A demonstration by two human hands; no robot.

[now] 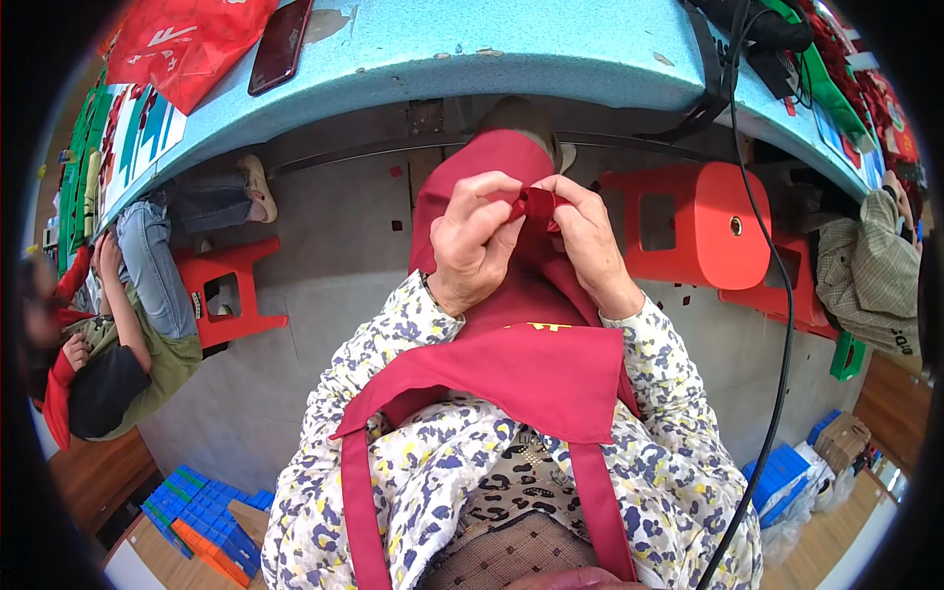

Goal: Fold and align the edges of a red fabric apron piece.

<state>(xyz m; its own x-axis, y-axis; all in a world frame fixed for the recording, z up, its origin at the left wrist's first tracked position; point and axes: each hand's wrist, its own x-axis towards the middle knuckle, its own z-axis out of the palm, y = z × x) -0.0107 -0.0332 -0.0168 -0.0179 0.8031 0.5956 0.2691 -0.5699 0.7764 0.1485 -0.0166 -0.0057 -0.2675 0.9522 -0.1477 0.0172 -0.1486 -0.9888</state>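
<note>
My left hand (472, 241) and my right hand (590, 241) meet in front of me, both pinching a small folded red piece (537, 204) of ribbon or fabric between the fingertips. Below the hands lies a dark red cloth (511, 364), like an apron, spread over my lap with two long straps hanging down. My sleeves are white with a blue and yellow floral print.
A light blue table (472, 49) curves across the top, with a dark phone (280, 44) and a red bag (182, 39) on it. Red plastic stools (713, 226) stand on the grey floor. A seated person (128, 324) is at my left. A black cable (782, 295) hangs at the right.
</note>
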